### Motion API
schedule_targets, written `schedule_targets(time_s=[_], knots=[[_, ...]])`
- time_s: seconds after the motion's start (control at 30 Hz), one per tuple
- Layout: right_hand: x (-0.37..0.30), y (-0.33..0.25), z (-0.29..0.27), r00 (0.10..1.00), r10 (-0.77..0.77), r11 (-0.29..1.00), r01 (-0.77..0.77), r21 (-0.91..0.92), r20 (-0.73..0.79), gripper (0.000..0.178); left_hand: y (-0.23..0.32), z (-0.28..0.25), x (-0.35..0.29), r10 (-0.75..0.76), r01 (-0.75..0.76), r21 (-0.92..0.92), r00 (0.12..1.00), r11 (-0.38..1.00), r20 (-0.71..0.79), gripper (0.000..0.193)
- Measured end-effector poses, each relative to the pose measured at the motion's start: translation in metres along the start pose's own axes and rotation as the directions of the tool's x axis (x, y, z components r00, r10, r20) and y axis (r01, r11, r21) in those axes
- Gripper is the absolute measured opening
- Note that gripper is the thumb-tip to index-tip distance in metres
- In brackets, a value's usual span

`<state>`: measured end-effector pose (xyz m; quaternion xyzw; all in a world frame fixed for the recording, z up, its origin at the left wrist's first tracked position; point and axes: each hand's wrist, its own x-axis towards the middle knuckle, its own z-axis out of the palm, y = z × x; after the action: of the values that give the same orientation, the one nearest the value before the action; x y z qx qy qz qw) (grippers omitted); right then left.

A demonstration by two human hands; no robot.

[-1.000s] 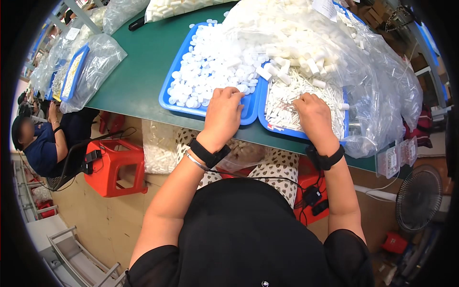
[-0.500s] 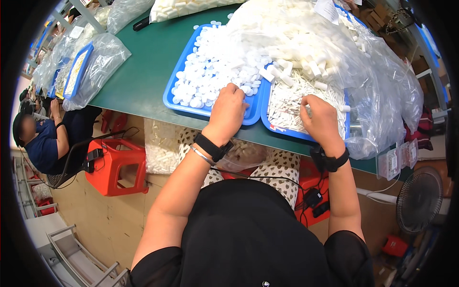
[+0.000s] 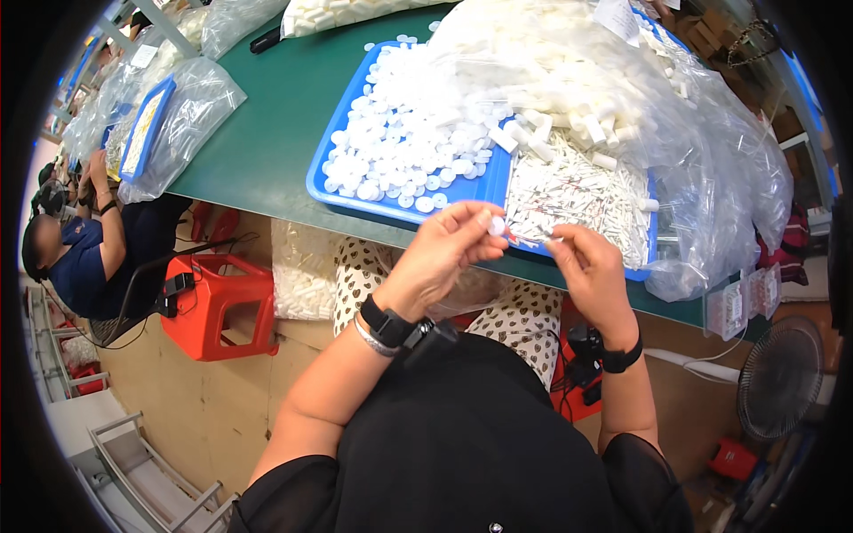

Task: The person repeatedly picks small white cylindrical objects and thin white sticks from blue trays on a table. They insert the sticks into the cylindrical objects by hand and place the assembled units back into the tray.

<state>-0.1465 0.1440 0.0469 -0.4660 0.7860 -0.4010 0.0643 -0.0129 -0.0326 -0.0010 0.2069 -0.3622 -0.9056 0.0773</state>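
Observation:
My left hand (image 3: 449, 244) pinches a small round translucent white disc (image 3: 496, 226) between thumb and fingertips, above the front edge of the trays. Close to its right, my right hand (image 3: 588, 266) has thumb and forefinger pressed together; whatever is between them is too small to make out. Behind the left hand lies a blue tray (image 3: 318, 171) heaped with similar white discs (image 3: 391, 133). Next to it, a second blue tray (image 3: 653, 233) carries a layer of slim white sticks (image 3: 569, 195), with several thicker white cylinders (image 3: 538, 133) spilled onto its back part.
A large clear bag (image 3: 702, 178) full of cream cylinders leans over the right tray on the green table (image 3: 267, 133). Another bag (image 3: 355, 11) lies at the back. Left are a red stool (image 3: 218, 306) and a seated person (image 3: 84, 258); a fan (image 3: 780, 377) stands right.
My left hand has left the disc tray, moving right and nearer with a disc in its fingertips. My right hand has drawn back from the sticks toward the tray's front edge.

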Motion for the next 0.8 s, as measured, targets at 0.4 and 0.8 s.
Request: schedule_targets(time_s=[0.4, 0.8], knots=[[-0.014, -0.011, 0.017, 0.972, -0.225, 0.971, 0.23, -0.072, 0.07, 0.007, -0.033, -0.003, -0.017, -0.147, 0.204, -0.506, 0.978, 0.838, 0.151, 0.043], [-0.018, -0.007, 0.021, 0.991, -0.129, 0.98, 0.132, -0.146, 0.031, 0.007, -0.034, -0.001, -0.02, -0.105, 0.111, -0.337, 0.994, 0.935, 0.036, 0.042]])
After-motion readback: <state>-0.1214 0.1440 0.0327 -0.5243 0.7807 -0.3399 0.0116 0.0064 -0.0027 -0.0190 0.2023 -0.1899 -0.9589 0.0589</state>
